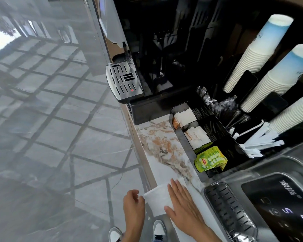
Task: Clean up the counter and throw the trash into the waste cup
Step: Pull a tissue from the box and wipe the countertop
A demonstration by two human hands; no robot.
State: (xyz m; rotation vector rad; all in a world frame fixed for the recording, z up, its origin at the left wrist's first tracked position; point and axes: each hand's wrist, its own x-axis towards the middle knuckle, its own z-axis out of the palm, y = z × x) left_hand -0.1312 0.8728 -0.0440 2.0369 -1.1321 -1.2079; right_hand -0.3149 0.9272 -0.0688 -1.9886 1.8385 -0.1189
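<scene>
A white paper cup [157, 199] is held against the front edge of the marbled counter [164, 149], at the bottom middle of the view. My left hand [133, 206] grips the cup's left side near the rim, off the counter edge. My right hand [182, 205] lies flat and open on the counter, its fingers reaching over the cup's right side. No loose trash shows on the bare counter strip; anything under my right hand is hidden.
A black coffee machine [156, 49] with a metal drip tray [123, 81] stands at the far end. A black organizer holds green tea bags [210, 159], sachets [185, 116], wrapped straws [255, 142] and paper cup stacks [257, 55]. A steel water dispenser [269, 198] sits right of my hand.
</scene>
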